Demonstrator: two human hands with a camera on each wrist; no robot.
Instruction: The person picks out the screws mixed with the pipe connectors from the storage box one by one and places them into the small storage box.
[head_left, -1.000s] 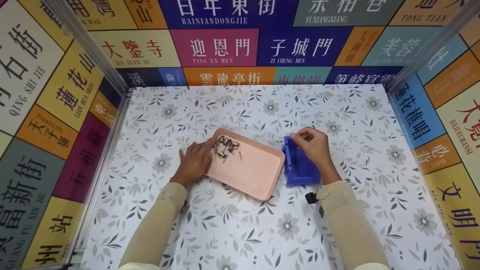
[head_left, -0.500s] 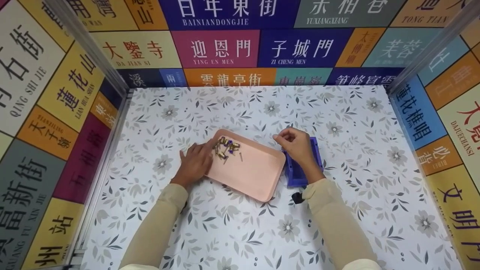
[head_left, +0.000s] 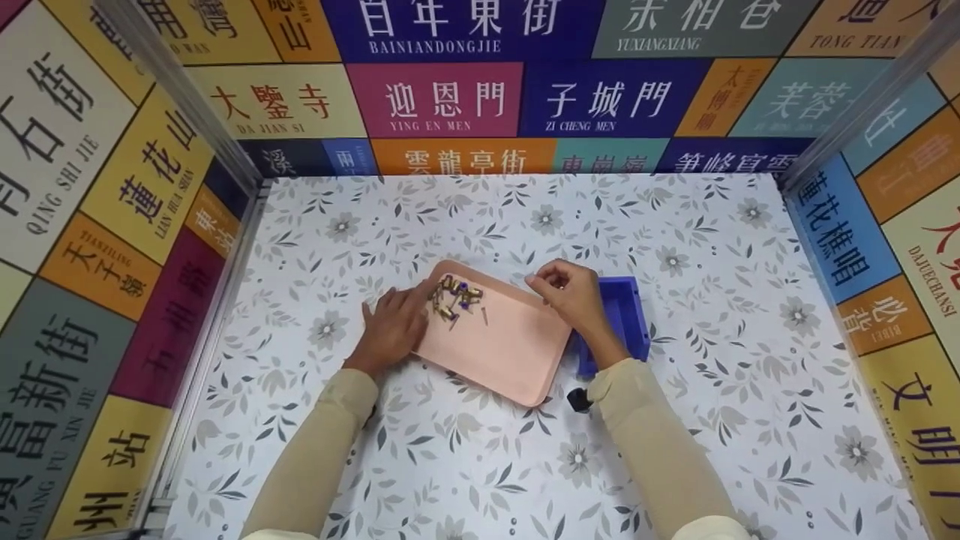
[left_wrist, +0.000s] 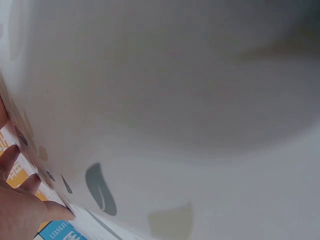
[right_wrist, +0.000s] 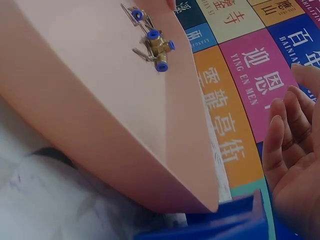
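A pink tray [head_left: 495, 352] lies at an angle on the table. In its upper left part sit brass fittings with blue collars [head_left: 466, 295], also seen in the right wrist view [right_wrist: 159, 45], among several thin metal pins [head_left: 484, 316]. My left hand [head_left: 391, 326] rests against the tray's left rim, fingers stretched out; the left wrist view shows only part of this hand [left_wrist: 25, 205]. Above the tray's right end hovers my right hand [head_left: 574, 296], fingers loosely bent. No object shows between its fingers in the right wrist view [right_wrist: 295, 145]. My right forearm partly hides a blue bin [head_left: 636, 322].
The blue bin stands close to the tray's right side. Under everything lies a white floral tablecloth [head_left: 450, 217]. Panels with Chinese lettering [head_left: 450, 97] wall in the back and both sides. A black object [head_left: 579, 400] sits at the right cuff.
My right hand has moved left from over the blue bin to above the tray's right end, uncovering more of the bin's right side. The left hand stays at the tray's left rim.
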